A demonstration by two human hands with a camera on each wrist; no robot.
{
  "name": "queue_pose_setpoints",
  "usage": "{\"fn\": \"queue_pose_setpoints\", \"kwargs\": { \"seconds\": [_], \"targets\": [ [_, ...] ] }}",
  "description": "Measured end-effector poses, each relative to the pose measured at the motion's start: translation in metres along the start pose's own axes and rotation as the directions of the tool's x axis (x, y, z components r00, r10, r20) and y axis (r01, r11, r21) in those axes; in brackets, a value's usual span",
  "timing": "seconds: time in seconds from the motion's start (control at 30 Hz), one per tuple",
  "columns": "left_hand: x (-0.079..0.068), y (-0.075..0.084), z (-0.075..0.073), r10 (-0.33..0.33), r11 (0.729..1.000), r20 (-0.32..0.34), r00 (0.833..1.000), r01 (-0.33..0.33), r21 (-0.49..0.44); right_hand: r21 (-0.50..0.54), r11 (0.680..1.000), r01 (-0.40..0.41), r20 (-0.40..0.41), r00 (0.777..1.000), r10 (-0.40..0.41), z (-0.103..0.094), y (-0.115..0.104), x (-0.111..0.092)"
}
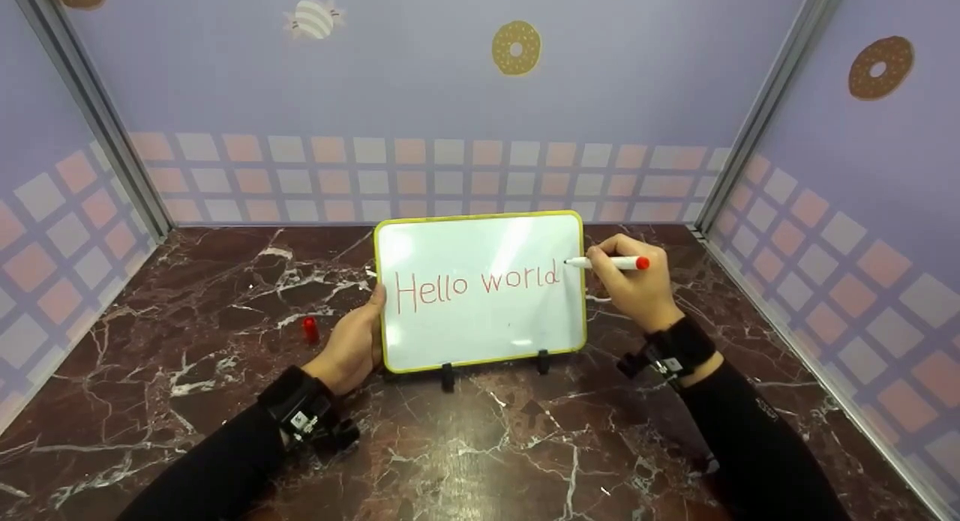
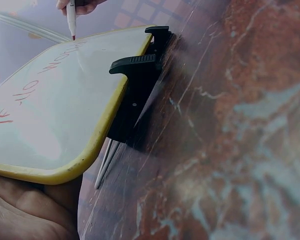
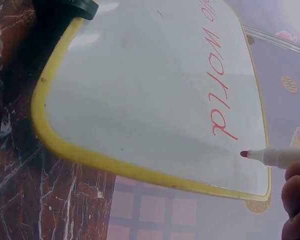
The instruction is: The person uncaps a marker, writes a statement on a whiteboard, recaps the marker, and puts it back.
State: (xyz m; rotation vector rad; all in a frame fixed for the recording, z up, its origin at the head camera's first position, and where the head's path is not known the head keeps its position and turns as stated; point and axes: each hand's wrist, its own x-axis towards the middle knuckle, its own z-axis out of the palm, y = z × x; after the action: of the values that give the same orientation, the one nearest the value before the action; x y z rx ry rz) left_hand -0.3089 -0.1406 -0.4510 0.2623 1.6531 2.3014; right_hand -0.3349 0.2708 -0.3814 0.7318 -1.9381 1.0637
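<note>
A small whiteboard (image 1: pixel 480 326) with a yellow frame leans upright on a black stand (image 2: pixel 135 75). Red handwriting across it reads "Hello world". My left hand (image 1: pixel 352 346) grips the board's left edge, thumb at the front and the other fingers mostly hidden behind. In my right hand (image 1: pixel 637 281) I pinch a white marker (image 1: pixel 619 262) with a red end. Its red tip is near the board's right edge, just past the letter "d"; in the right wrist view the tip (image 3: pixel 245 154) looks slightly off the surface. The red marker cap (image 1: pixel 310 329) lies apart, left of my left hand.
The board stands on a dark red marbled tabletop (image 1: pixel 487 446). A lilac back wall (image 1: pixel 420 79) with a checkered band rises behind, and side walls close off the left and right. Grey metal posts (image 1: pixel 765 105) mark the corners.
</note>
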Motion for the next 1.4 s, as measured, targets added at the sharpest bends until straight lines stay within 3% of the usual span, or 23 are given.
{"fn": "queue_pose_setpoints", "kwargs": {
  "seconds": [0.2, 0.93, 1.4],
  "targets": [
    [0.0006, -0.0002, 0.0006, 0.001, 1.0, -0.003, 1.0, -0.001, -0.012, -0.003, 0.999, 0.033, 0.0, 0.999, -0.033, -0.0008, 0.0075, -0.0012],
    [-0.0004, -0.0003, 0.0006, -0.016, 1.0, -0.004, 1.0, 0.016, 0.004, -0.049, 0.999, 0.02, 0.002, 1.0, -0.02, -0.002, 0.0043, -0.0002],
    [0.0, -0.0005, 0.0001, -0.006, 1.0, 0.006, 1.0, 0.006, -0.01, -0.052, 0.998, -0.031, 0.011, 0.999, 0.031, -0.0015, 0.0063, -0.0014]
  ]
}}
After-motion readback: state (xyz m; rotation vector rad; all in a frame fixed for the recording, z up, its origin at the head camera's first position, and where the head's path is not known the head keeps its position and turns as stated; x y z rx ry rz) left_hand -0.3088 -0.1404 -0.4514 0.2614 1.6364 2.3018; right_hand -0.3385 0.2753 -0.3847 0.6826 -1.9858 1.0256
